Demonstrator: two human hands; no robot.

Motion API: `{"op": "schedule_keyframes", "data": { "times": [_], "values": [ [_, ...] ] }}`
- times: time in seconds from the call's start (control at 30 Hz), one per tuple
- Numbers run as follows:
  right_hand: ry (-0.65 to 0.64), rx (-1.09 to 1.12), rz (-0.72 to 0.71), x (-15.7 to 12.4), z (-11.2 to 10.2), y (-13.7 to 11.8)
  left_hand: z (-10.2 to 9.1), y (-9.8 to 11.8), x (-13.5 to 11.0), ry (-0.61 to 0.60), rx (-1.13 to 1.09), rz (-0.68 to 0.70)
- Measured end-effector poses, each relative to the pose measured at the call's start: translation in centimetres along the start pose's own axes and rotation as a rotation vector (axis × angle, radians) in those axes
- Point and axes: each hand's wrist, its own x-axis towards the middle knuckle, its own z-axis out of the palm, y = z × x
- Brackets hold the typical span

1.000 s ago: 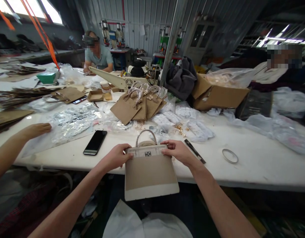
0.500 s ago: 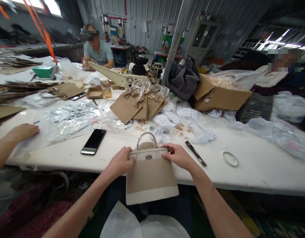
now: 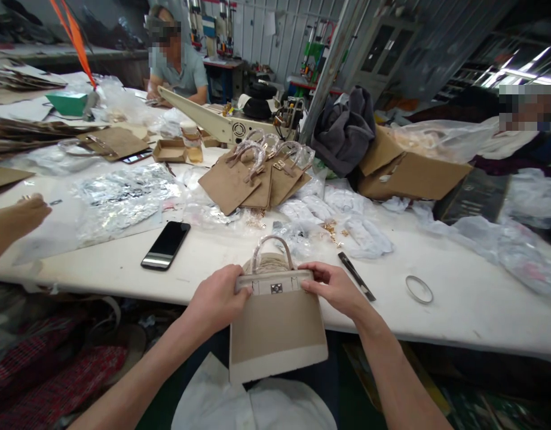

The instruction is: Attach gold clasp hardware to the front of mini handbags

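Note:
A beige handbag panel (image 3: 279, 325) with a pale lower strip lies over the table's front edge and hangs toward my lap. Its single curved handle (image 3: 272, 240) stands up at the far side, and a small metal clasp (image 3: 276, 288) sits on its top band. My left hand (image 3: 222, 295) pinches the top left corner, thumb on the front face. At the top right corner my right hand (image 3: 331, 288) grips the same edge, thumb in front and fingers behind. Just right of that hand lies a dark, narrow tool (image 3: 356, 276).
A phone (image 3: 165, 246), a metal ring (image 3: 419, 289) and gold hardware pieces (image 3: 333, 233) lie on the white table (image 3: 473, 310). Behind are stacked brown bag panels (image 3: 244, 185), plastic wrapping (image 3: 127, 194) and a cardboard box (image 3: 419, 173). Another person's hand (image 3: 31, 212) reaches in at left.
Both my hands still hold the bag panel, which sits slightly lower and farther right in view. The other person's hand at left has drawn back toward the left edge, fingers now curled.

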Motion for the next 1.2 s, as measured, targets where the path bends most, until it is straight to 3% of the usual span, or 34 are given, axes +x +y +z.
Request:
{"op": "schedule_keyframes", "data": {
  "times": [0.2, 0.43, 0.7, 0.9, 1.1, 1.2],
  "values": [
    [0.040, -0.085, 0.040, -1.0, 0.9, 0.8, 1.4, 0.1, -1.0, -0.075, 0.025, -0.113],
    [0.103, -0.133, 0.019, 0.3, 1.5, 0.0, 1.6, -1.4, 1.0, 0.025, 0.022, -0.065],
    [0.119, -0.189, -0.074, 0.9, 1.5, 1.9, 2.4, -2.7, 2.9, -0.015, -0.220, -0.026],
    [0.098, -0.160, -0.014, 1.1, 1.7, 2.1, 0.9, -5.0, 3.5, -0.187, -0.410, 0.080],
    [0.234, -0.110, 0.096, 1.4, 2.3, 3.6, 1.8, -4.6, 2.9, -0.060, -0.424, -0.116],
    [0.202, -0.090, 0.127, 2.7, 2.2, 5.7, 2.3, -4.8, 3.3, -0.015, -0.391, -0.165]
  ]
}}
